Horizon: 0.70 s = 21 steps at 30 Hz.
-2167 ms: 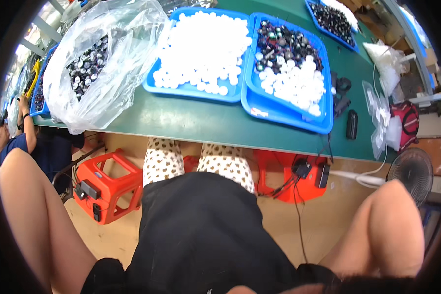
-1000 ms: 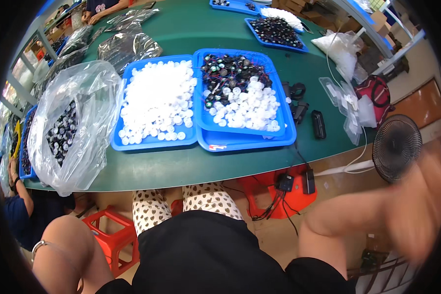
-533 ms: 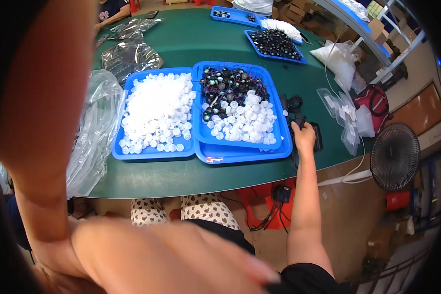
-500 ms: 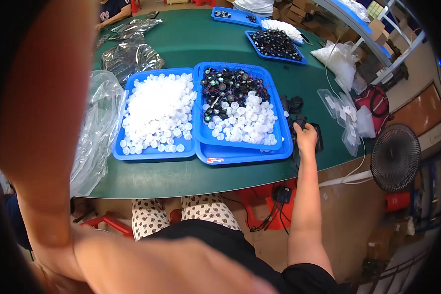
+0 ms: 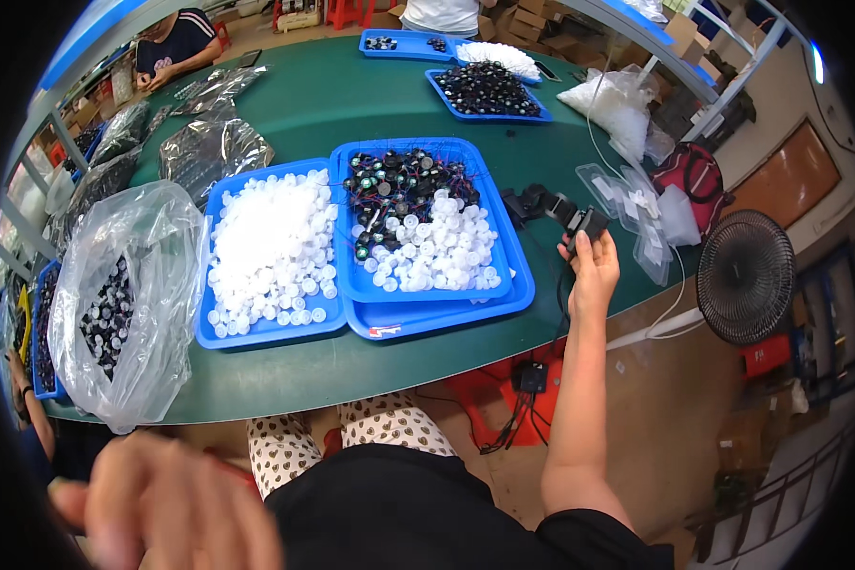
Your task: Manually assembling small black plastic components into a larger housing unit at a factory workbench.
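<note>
At the table's right edge my right hand (image 5: pixel 593 275) has its fingers closed round a black boxy device (image 5: pixel 589 224), with what looks like a black strap (image 5: pixel 532 201) running from it toward the tray. My left hand (image 5: pixel 176 503) is low at the left, close up and smeared by motion, so its finger pose is unclear. Between them stand a blue tray (image 5: pixel 202 328) heaped with white round plastic caps (image 5: pixel 271 247) and a stacked pair of blue trays (image 5: pixel 503 302). The upper one holds black wired parts (image 5: pixel 399 185) and more white caps (image 5: pixel 437 247).
A clear plastic bag (image 5: pixel 166 370) with dark parts lies left. Farther back are crumpled bags (image 5: pixel 214 152), a tray of black parts (image 5: pixel 489 90) and a white-filled bag (image 5: pixel 608 104). A fan (image 5: pixel 746 275) stands right. A person (image 5: pixel 176 47) sits at the far left.
My left hand and forearm, which covered the left side, have dropped to the lower left. My right hand has turned and now grips the black device, tilted up. The whole view has shifted.
</note>
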{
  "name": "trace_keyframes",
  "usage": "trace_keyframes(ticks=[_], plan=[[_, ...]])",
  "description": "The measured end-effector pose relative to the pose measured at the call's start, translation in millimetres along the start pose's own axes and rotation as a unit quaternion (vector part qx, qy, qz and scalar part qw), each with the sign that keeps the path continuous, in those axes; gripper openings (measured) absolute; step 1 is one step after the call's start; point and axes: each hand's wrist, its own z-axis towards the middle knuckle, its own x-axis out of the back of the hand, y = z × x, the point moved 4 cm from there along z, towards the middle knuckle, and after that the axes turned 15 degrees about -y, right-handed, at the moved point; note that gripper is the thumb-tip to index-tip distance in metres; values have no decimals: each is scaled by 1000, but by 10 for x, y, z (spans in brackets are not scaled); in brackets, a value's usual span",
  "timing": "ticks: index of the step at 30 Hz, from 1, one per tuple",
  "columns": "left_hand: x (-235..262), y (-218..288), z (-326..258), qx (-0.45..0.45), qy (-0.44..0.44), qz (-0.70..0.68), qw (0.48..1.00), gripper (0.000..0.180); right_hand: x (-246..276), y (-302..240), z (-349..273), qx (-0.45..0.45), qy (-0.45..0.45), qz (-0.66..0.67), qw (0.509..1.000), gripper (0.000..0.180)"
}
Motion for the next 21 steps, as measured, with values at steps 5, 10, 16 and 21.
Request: trace_keyframes(ticks=[5,10,16,21], plan=[[740,-597,-483,178,351,62,917,46,-139,-103,-328,12,-12,2,1000,41],[1056,-1117,-723,303,435,75,845,24,-102,-89,-510,21,20,-7,1000,40],[1526,-1824,-735,393,411,58,820,26,225,-32,-490,1,52,88,995,33],[1770,-2515,-469,423,309,168,835,47,94,-95,-575,-30,34,108,993,26]])
